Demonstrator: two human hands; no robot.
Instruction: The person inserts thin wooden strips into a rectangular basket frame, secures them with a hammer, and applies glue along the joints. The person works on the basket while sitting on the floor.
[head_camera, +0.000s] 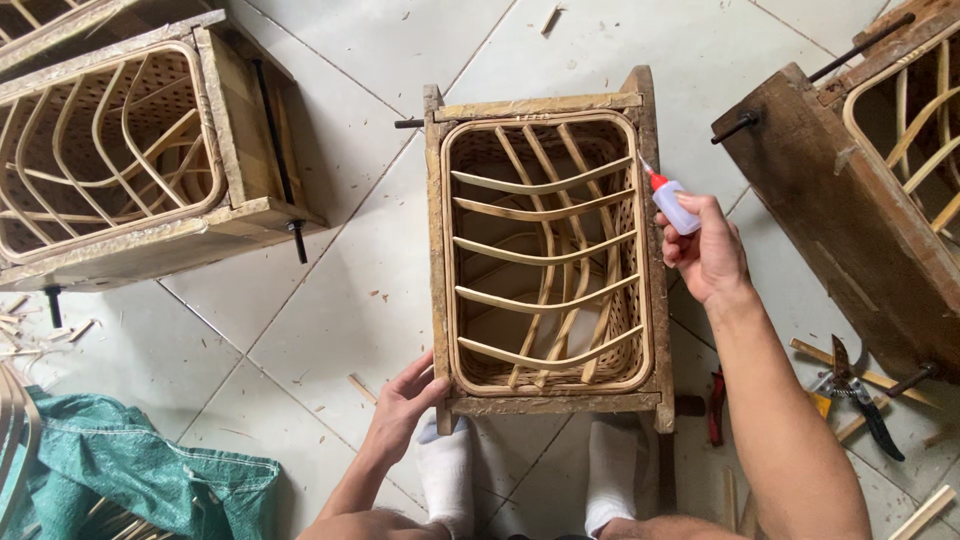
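Note:
A wooden frame mould (441, 250) stands on the tiled floor between my feet, with a woven rattan basket (546, 250) inside it. Curved rattan strips cross the basket's opening. My left hand (405, 400) rests on the mould's near left corner, fingers spread against the wood. My right hand (705, 250) holds a small clear glue bottle (674, 202) with a red nozzle. The nozzle tip points at the basket's right rim, near the end of the uppermost strip.
A second mould with a basket (110, 150) lies at the upper left, a third (860, 200) at the upper right. Pliers (855, 392) and wood offcuts lie on the floor at the right. A green sack (130, 470) sits at the lower left.

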